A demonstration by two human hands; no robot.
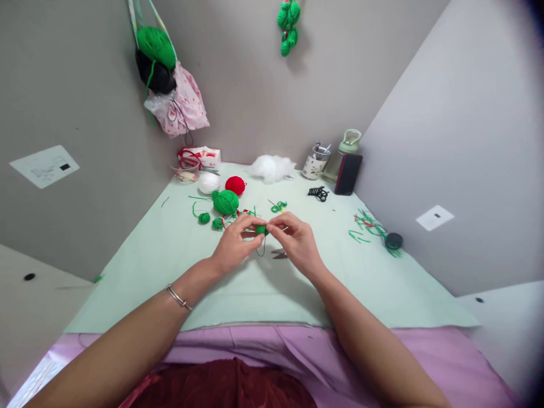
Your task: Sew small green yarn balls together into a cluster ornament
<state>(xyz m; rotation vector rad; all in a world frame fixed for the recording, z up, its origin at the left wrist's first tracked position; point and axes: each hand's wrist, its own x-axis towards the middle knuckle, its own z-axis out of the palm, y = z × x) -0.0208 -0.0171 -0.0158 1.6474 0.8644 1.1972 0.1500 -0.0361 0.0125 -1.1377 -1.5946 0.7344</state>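
Observation:
My left hand (238, 238) pinches a small green yarn piece (260, 229) between thumb and fingers, above the middle of the table. At its right edge, the thumb and forefinger of my right hand (293, 235) are pressed together; what they grip is too small to make out. A dark thread (260, 254) hangs in a loop below the piece. Partly hidden under my right hand, scissors (279, 254) lie with their blades showing. Behind my left hand are a green yarn ball (225, 202) and small green yarn balls (204, 218) with loose strands.
Red yarn (235, 185), white yarn (209, 182) and white stuffing (272, 168) lie farther back. A pen cup (314, 164), bottle (335, 161), phone (348, 175) and black claw clip (318, 194) are at back right. Yarn scraps (364, 222) lie beside a black tape roll (393, 241).

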